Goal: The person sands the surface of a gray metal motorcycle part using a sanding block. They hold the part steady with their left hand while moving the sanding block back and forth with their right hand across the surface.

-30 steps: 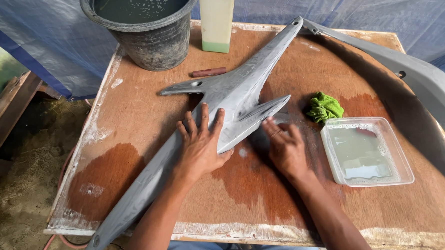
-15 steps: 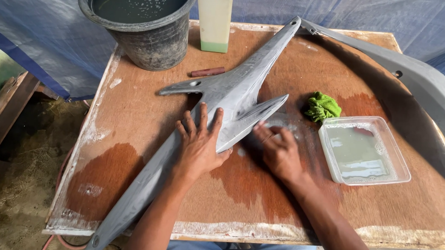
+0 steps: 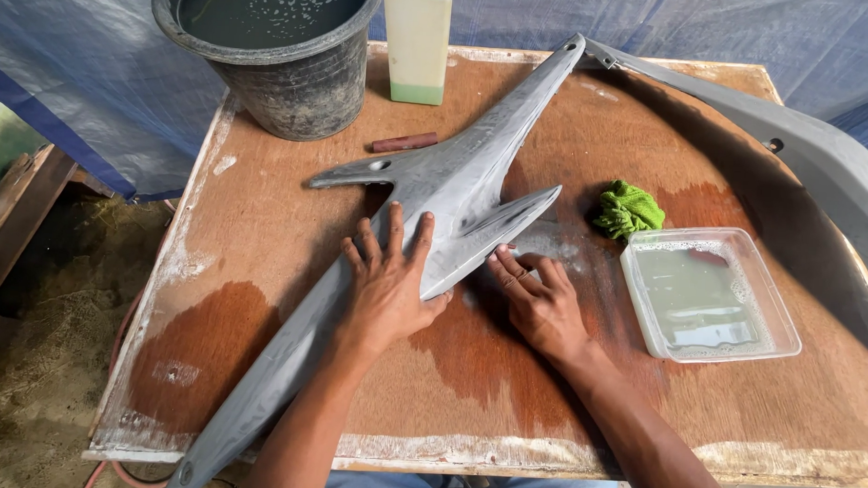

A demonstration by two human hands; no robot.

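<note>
A long grey plastic panel [image 3: 456, 177] with pointed fins lies diagonally across a wet plywood table [image 3: 258, 256]. My left hand [image 3: 388, 281] presses flat on the panel's middle, fingers spread. My right hand [image 3: 539, 302] rests on the wet board just beside and partly under the panel's right fin, fingers bent; whether it holds anything under them I cannot tell.
A dark bucket of water [image 3: 272, 42] stands at the far left corner, a pale bottle [image 3: 419, 38] beside it. A small brown stick [image 3: 404, 142] lies near the panel. A green rag [image 3: 628, 209] and a clear tray of liquid [image 3: 710, 295] sit right. Another grey panel [image 3: 828, 164] curves along the right edge.
My right hand has slid a little leftward, closer under the fin. My left hand stays pressed on the panel.
</note>
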